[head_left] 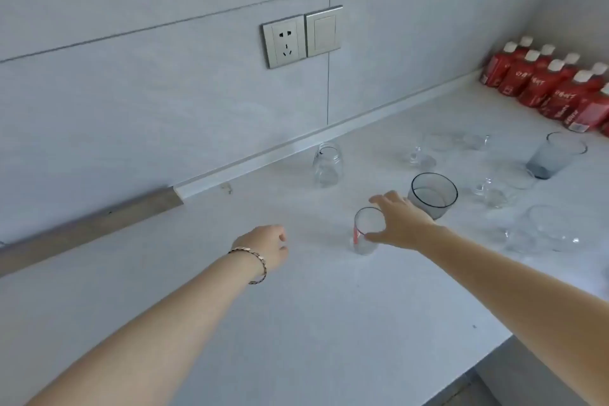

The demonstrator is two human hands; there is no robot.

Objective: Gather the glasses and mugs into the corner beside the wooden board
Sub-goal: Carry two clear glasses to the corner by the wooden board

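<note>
A small clear glass with red print [365, 234] stands on the white counter [230, 323]. My right hand [400, 222] cups it from the right, thumb against its near side and fingers reaching past its far rim, not closed. My left hand [268, 245], with a bracelet at the wrist, hovers left of the glass, its fingers curled and nothing in it. A clear jar [327, 165] stands by the wall. A wide dark-rimmed glass [433, 194] sits just behind my right hand. A grey tumbler [553, 155] and several clear glasses and mugs [540, 229] are scattered to the right.
A wood-coloured strip [89, 227] runs along the wall at the left. Red bottles with white caps [553, 86] fill the far right corner. A socket and switch [301, 36] are on the tiled wall. The counter's front edge [487, 359] drops off at the lower right.
</note>
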